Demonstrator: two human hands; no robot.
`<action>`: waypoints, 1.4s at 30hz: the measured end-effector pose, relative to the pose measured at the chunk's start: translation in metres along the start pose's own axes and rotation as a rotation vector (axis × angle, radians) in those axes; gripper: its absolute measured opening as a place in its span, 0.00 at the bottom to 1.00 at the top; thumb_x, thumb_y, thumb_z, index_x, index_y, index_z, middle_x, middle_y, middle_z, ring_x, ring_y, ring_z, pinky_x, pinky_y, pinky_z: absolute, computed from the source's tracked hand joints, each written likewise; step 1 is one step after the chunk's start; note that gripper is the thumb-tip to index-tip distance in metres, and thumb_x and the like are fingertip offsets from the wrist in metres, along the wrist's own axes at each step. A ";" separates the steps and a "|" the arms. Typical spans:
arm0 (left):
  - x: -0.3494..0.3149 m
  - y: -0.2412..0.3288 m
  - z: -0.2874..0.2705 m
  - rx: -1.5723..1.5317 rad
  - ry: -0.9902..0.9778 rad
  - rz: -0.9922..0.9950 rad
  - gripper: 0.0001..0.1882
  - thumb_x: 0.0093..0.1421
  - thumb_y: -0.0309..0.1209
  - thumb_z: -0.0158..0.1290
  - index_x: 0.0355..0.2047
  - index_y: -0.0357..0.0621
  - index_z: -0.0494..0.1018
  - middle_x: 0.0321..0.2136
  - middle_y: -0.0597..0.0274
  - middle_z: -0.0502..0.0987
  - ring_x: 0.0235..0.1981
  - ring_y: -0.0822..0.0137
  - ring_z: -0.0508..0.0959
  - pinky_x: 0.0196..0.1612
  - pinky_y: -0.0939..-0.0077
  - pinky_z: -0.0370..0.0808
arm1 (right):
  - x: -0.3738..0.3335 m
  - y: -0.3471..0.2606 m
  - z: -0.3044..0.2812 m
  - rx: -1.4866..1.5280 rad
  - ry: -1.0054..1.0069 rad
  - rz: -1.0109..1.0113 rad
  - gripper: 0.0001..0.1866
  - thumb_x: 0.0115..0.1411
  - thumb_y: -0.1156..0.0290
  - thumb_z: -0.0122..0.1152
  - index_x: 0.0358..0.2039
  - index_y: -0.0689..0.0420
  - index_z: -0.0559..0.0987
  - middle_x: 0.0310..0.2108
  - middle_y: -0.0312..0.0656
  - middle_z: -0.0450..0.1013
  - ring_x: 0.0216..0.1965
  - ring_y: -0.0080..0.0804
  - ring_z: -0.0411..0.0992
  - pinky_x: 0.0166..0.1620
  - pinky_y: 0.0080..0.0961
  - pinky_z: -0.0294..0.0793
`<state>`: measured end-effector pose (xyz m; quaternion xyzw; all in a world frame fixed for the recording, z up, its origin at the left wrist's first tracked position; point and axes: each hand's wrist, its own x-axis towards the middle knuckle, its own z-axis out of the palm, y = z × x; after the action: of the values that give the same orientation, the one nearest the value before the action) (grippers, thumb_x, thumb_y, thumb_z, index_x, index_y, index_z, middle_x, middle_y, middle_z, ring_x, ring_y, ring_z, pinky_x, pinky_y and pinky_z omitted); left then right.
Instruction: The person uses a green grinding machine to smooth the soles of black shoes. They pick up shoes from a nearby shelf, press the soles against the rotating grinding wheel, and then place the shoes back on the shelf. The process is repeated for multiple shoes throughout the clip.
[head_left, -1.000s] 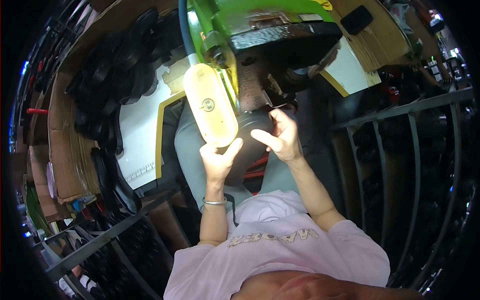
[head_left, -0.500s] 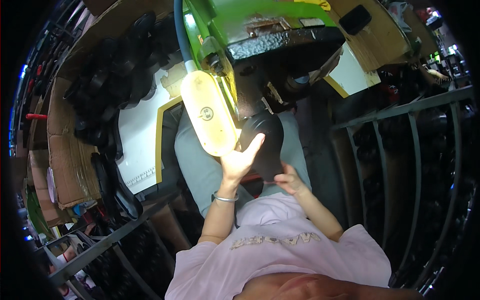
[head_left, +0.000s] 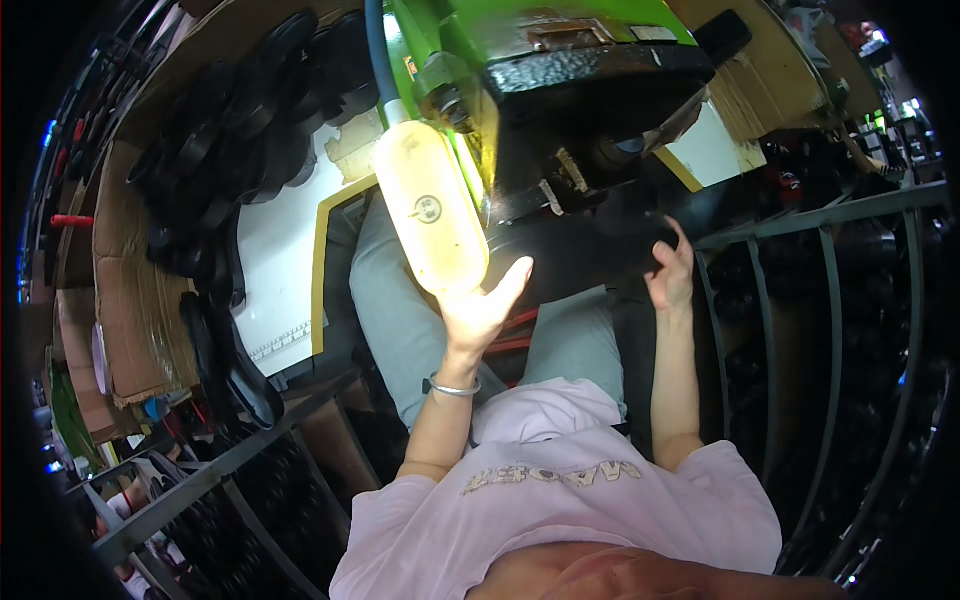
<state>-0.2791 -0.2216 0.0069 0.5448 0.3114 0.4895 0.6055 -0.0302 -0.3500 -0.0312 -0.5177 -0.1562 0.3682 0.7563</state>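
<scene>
A black shoe sole lies crosswise beneath the dark head of a green machine, above my lap. My left hand holds its left end, thumb on top, the other fingers hidden under the sole and the lamp. At the opposite end, my right hand grips the sole between thumb and fingers. A glowing, long oval yellow lamp hangs just over my left hand. The sole's upper edge is dark against the machine, so I cannot tell whether they touch.
Many black soles are heaped at the left in a cardboard box. A white tabletop with a yellow edge is beside them. Metal racks flank me, the right one with dark items. A black phone-like object rests at upper right.
The sole has swung from pointing toward me to lying crosswise. My right hand has moved up and to the right with its end. The lamp and machine appear slightly shifted.
</scene>
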 end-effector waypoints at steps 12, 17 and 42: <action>0.004 -0.003 0.000 0.028 -0.025 -0.023 0.13 0.51 0.19 0.64 0.37 0.32 0.76 0.31 0.62 0.79 0.31 0.76 0.77 0.38 0.82 0.75 | 0.056 -0.064 0.020 -0.123 -0.217 -0.237 0.32 0.46 0.80 0.65 0.54 0.66 0.69 0.42 0.41 0.74 0.36 0.24 0.75 0.29 0.12 0.73; 0.008 -0.024 0.018 0.100 0.078 0.055 0.11 0.53 0.19 0.63 0.37 0.31 0.76 0.31 0.61 0.79 0.31 0.77 0.77 0.38 0.83 0.75 | 0.074 -0.079 0.033 -0.166 -0.198 -0.242 0.29 0.49 0.77 0.66 0.53 0.65 0.71 0.43 0.42 0.75 0.37 0.23 0.75 0.32 0.12 0.74; -0.001 0.023 -0.073 -0.172 -0.039 -0.182 0.16 0.50 0.16 0.61 0.41 0.32 0.75 0.37 0.60 0.79 0.39 0.71 0.77 0.44 0.78 0.74 | 0.037 -0.060 0.098 -0.205 -0.423 -0.202 0.35 0.42 0.79 0.74 0.52 0.63 0.70 0.42 0.41 0.73 0.36 0.21 0.74 0.24 0.09 0.71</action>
<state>-0.3515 -0.1986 0.0136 0.4697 0.3047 0.4466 0.6979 -0.0420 -0.2697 0.0576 -0.4851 -0.3985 0.3732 0.6831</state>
